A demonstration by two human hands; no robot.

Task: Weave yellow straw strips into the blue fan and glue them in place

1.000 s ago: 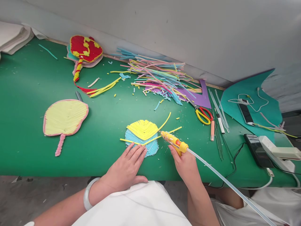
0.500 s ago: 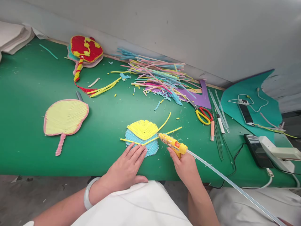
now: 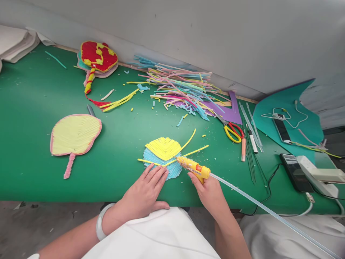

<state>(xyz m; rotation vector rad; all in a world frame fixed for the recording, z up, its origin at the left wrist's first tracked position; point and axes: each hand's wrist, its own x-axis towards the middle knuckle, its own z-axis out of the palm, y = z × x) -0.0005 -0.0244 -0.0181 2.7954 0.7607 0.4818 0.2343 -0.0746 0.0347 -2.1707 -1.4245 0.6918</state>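
My left hand [image 3: 147, 189] lies flat at the near left of a small leaf-shaped piece, fingertips resting on its blue base [image 3: 176, 172] and against a bent yellow pipe cleaner [image 3: 172, 162]. Rows of yellow pipe cleaners [image 3: 163, 146] cover the far part of that base in a V pattern, one long end sticking out to the right. In my right hand [image 3: 208, 190] is a yellow hot glue gun [image 3: 194, 167], its nozzle over the base between the V rows and the bent strip. A long clear glue stick [image 3: 242, 194] runs out of its back.
A pale yellow fan with pink edging [image 3: 75, 135] lies left, a red fan [image 3: 98, 55] behind it. Pipe cleaners [image 3: 183, 86] are heaped along the wall. Scissors [image 3: 233, 131], thin green wires [image 3: 250, 162], a phone [image 3: 296, 172] and a power strip [image 3: 318, 176] lie right.
My right hand has moved the glue gun a little left and nearer to me, bringing its nozzle from the piece's right edge to over it. My left hand has stayed put.
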